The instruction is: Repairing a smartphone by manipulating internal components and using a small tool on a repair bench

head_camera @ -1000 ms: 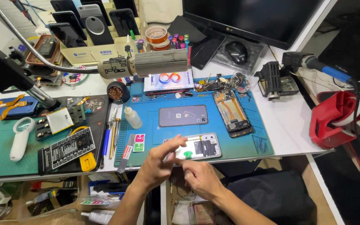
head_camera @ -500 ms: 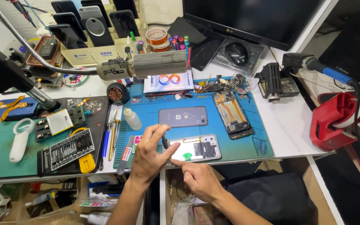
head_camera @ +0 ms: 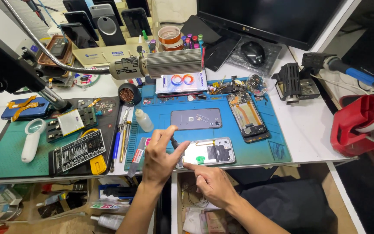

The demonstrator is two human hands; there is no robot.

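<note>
On your blue mat (head_camera: 282,151) you have three phone units: one grey back cover (head_camera: 195,118), one opened phone (head_camera: 247,113), one white frame (head_camera: 211,151). You also have one squeeze bottle (head_camera: 144,120), one magnifier (head_camera: 32,138), one mouse (head_camera: 253,53), one monitor (head_camera: 273,17).

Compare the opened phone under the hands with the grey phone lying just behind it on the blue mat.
The opened phone shows a pale inner face with dark parts and a green tab; the grey phone shows a plain closed back. The opened phone is touched by the right hand while the left hand holds a dark tool at it; the grey phone lies untouched. Both lie flat, lengthwise, on the blue mat.
</note>
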